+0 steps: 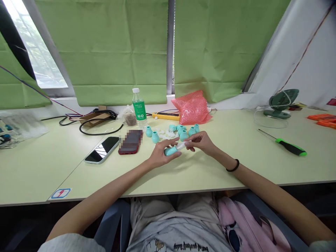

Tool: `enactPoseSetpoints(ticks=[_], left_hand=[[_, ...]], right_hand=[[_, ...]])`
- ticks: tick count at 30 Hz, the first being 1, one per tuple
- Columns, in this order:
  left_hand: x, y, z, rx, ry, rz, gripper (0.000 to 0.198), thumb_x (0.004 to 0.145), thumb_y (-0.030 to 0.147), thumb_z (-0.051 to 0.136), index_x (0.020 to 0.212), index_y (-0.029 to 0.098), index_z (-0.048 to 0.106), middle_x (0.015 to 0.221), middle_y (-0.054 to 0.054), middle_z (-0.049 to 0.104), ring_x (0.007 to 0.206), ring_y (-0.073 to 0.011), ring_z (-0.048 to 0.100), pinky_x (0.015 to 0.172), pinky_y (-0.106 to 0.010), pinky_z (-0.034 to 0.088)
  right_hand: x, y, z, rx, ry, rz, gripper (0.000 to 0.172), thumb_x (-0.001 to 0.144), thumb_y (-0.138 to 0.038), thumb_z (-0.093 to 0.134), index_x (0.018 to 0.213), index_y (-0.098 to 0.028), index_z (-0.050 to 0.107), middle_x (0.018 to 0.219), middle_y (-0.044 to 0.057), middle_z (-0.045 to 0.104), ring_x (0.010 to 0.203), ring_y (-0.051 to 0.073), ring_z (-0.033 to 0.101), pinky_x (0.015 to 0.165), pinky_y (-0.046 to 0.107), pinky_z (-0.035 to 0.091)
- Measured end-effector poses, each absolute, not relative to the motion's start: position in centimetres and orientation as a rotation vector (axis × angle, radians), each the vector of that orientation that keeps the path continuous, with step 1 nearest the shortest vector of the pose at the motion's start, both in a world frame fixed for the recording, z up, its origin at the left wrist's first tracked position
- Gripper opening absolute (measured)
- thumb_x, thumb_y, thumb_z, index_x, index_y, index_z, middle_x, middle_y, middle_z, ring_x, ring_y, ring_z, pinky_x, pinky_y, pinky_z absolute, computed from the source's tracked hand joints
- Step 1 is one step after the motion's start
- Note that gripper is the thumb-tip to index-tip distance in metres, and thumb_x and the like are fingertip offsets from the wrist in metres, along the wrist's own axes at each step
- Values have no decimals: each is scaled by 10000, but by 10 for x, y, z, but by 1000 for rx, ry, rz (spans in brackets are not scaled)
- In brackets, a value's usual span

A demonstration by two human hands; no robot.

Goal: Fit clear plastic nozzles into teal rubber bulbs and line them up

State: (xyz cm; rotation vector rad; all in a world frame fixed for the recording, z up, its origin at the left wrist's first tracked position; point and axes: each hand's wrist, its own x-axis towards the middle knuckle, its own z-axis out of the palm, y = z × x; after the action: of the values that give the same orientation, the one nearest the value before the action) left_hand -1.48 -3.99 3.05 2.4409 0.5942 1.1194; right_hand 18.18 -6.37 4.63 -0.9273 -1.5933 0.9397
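My left hand (163, 152) is closed round a small turquoise bulb (170, 151) that lies tilted over the table. From the bulb's upper right end a clear tube (181, 145) sticks out. The fingers of my right hand (201, 142) pinch the far end of that tube. Just beyond my hands stand several more turquoise bulbs with narrow necks, among them one bulb (155, 137) at the left and another bulb (183, 135) behind the tube. Small white flat pieces (164, 133) are scattered between them.
Left of my hands lie a red-cased phone (128, 148) and a dark-screened phone (102, 150). Behind are a water bottle (139, 108), a red bubble-wrap bag (193, 109) and a black cable (98, 133). A screwdriver (288, 145) and a green fan (280, 103) are at the right.
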Motion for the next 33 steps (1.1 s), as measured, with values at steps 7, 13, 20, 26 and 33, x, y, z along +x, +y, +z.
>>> enactPoseSetpoints(ticks=[7,13,20,26,33], left_hand=[[-29,-5,28,2590,811,1267,279,762,258,422,988,158,551,902,-75,589,805,-156,530,708,-288,435],[-26,2,20,2787,864,970,312,782,263,370,1045,168,511,1041,-69,546,960,-171,489,791,-297,417],[-19,-3,10,2974,957,641,428,784,332,360,1186,185,358,1241,-92,361,1102,-222,364,888,-374,337],[-17,-6,8,3018,1015,532,435,779,259,356,1198,146,322,1149,-106,442,1029,-223,413,827,-349,378],[-19,-5,9,3018,1096,489,376,767,220,368,1132,135,398,917,-86,551,873,-204,473,737,-320,409]], right_hand=[[225,-38,50,-1085,-1143,73,183,574,-296,626,628,-122,625,488,-12,502,429,73,430,411,213,364],[268,-11,38,-1304,-966,-189,286,627,-327,547,754,-91,645,475,-22,463,433,78,414,454,221,371],[288,-1,26,-1561,-1003,-128,381,615,-422,525,757,-87,639,429,0,486,443,120,451,514,273,388],[272,-9,30,-1521,-1042,-360,413,649,-392,509,960,-122,535,439,-32,474,462,123,443,538,264,375],[211,-30,19,-1159,-1730,-618,197,726,-247,453,891,-169,527,741,44,564,689,148,499,621,262,380]])
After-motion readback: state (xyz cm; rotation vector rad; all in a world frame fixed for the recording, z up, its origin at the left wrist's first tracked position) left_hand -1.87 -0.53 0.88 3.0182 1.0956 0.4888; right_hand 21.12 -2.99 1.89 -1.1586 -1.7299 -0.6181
